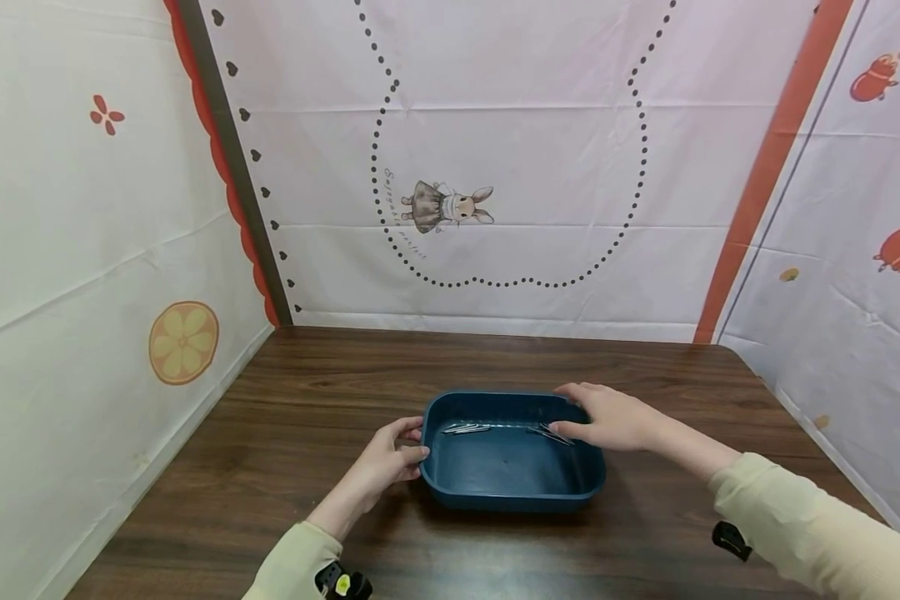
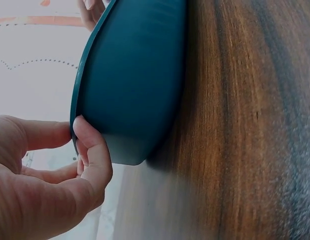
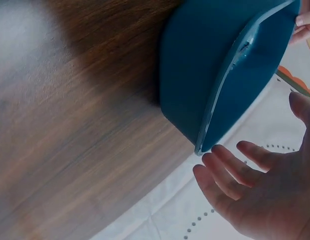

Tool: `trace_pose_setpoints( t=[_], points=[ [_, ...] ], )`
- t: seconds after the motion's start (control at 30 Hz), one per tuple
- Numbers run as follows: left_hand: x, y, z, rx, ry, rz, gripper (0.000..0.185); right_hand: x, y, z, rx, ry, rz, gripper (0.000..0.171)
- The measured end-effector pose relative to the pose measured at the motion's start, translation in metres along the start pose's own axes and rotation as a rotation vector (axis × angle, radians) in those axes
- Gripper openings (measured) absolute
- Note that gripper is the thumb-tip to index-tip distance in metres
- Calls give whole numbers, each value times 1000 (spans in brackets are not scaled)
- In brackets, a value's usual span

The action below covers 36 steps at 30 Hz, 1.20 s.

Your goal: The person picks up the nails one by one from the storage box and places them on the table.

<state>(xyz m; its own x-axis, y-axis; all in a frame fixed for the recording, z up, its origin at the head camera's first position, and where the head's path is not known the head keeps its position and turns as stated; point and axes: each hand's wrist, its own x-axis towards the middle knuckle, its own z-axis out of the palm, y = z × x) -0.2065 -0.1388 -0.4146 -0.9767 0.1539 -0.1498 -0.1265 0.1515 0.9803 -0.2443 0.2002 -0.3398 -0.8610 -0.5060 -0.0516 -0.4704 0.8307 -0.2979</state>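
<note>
A dark blue rectangular tub (image 1: 510,498) stands on the wooden table (image 1: 307,400), near its front middle. Thin silver metal pieces (image 1: 468,428) lie along the far side of its floor. My left hand (image 1: 417,444) pinches the tub's left rim between thumb and fingers; the left wrist view shows that hand (image 2: 77,137) on the rim of the tub (image 2: 139,75). My right hand (image 1: 581,412) lies over the far right corner with fingers extended. In the right wrist view that hand (image 3: 255,160) is spread beside the tub (image 3: 205,65), a hair off its rim.
White printed cloth walls (image 1: 510,167) close in the table at the back and on both sides. Bare wood surrounds the tub. Both arms wear pale sleeves (image 1: 802,517), each with a black wrist strap.
</note>
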Motion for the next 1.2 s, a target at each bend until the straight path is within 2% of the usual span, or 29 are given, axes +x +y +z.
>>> trace_pose_setpoints(
  t=[0.37,0.7,1.2],
  points=[
    [0,0,2,-15,15,-13,50,5,-6,1,-114,11,-66,63],
    [1,-1,2,-7,13,-7,50,12,-15,-9,-255,-82,-109,57],
    [0,-1,3,-29,14,-15,50,25,-30,-5,-295,-159,-152,59]
  ],
)
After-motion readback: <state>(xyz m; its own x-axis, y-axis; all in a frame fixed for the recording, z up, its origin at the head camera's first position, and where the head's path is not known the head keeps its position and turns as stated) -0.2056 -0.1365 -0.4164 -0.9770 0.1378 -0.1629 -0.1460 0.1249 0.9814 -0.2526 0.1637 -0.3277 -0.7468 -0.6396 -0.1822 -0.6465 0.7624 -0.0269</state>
